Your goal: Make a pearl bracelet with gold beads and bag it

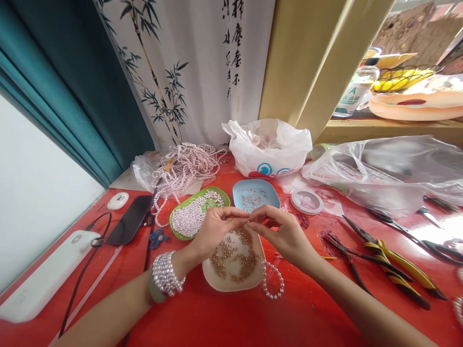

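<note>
Fine fingerwork at a red desk (307, 318): at the centre of the frame, the left hand (216, 229) and right hand (284, 233) meet at the fingertips, near the upper edge of a cream dish (224, 286) scattered with golden beads (244, 265). Both hands are pinched narrow; whether anything sits between the fingers is too small to tell. A loop of silvery beads (274, 296) lies at lower centre, just right of the cream dish. A green dish (181, 236) of white beads (191, 217) stands left of centre, a blue dish (253, 185) of thin metal pins (253, 200) above the fingers. Work this small seems best done with 1 hand steadying and the other moving, the pinch light, and the fingertips kept over the cream dish to catch any slipped bead. Keeping the loop clear of the right wrist would likely prevent snags.
</note>
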Motion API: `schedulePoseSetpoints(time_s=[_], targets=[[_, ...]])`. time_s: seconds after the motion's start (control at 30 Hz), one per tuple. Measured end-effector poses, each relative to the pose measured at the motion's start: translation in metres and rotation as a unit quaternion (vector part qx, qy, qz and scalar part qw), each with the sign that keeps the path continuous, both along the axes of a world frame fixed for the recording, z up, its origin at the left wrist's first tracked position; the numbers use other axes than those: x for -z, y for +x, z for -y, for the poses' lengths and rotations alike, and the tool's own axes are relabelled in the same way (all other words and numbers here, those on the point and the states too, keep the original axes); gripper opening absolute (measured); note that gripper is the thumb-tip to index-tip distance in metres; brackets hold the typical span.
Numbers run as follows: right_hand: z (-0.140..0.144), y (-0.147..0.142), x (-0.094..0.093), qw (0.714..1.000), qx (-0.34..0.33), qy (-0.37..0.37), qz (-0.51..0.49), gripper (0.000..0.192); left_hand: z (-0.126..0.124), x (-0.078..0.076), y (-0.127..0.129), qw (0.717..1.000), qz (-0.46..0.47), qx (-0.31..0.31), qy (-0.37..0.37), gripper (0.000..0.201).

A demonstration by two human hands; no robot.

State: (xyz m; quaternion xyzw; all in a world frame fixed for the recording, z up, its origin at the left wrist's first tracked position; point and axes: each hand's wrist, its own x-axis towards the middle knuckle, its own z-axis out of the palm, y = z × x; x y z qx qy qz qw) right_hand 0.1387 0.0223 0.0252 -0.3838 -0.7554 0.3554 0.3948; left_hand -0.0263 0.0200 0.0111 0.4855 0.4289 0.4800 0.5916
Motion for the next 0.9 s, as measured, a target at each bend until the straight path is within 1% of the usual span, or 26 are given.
schedulePoseSetpoints(time_s=[0.1,0.17,0.23,0.33,0.43,0.5,0.63,0.7,0.77,0.83,0.9], targets=[[-0.003,0.001,0.001,0.999,-0.001,-0.032,-0.012,0.010,0.001,-0.001,0.001,0.999,0.007,0.016,-0.037,0.017],[-0.003,0.001,0.002,0.999,0.008,-0.031,-0.009,0.011,0.003,-0.002,0.001,0.999,0.004,0.021,-0.047,0.018],[-0.002,0.001,0.002,1.000,0.022,-0.013,0.002,0.010,0.005,-0.004,0.002,0.999,0.002,0.028,-0.045,0.019],[0.001,0.002,0.002,0.998,0.029,0.030,0.041,0.003,0.008,-0.006,0.003,0.998,0.013,0.042,-0.041,0.024],[0.008,0.006,0.003,0.989,0.024,0.091,0.110,0.012,0.010,-0.008,0.004,0.996,0.012,0.061,-0.063,0.028],[0.013,0.010,0.005,0.981,0.023,0.123,0.151,0.018,0.012,-0.008,0.005,0.994,-0.010,0.078,-0.073,0.028],[0.021,0.019,0.010,0.971,0.032,0.134,0.194,0.022,0.014,-0.008,0.006,0.990,-0.054,0.108,-0.066,0.030],[0.023,0.023,0.011,0.971,0.056,0.124,0.198,0.021,0.014,-0.007,0.006,0.987,-0.095,0.120,-0.052,0.025],[0.026,0.027,0.010,0.977,0.074,0.087,0.179,0.018,0.015,-0.005,0.006,0.977,-0.163,0.133,-0.036,0.017],[0.028,0.030,0.009,0.988,0.062,0.011,0.144,0.013,0.016,-0.001,0.006,0.961,-0.229,0.153,-0.030,0.015],[0.031,0.033,0.010,0.990,0.036,-0.073,0.113,0.010,0.018,0.004,0.007,0.949,-0.266,0.170,-0.023,0.018]])
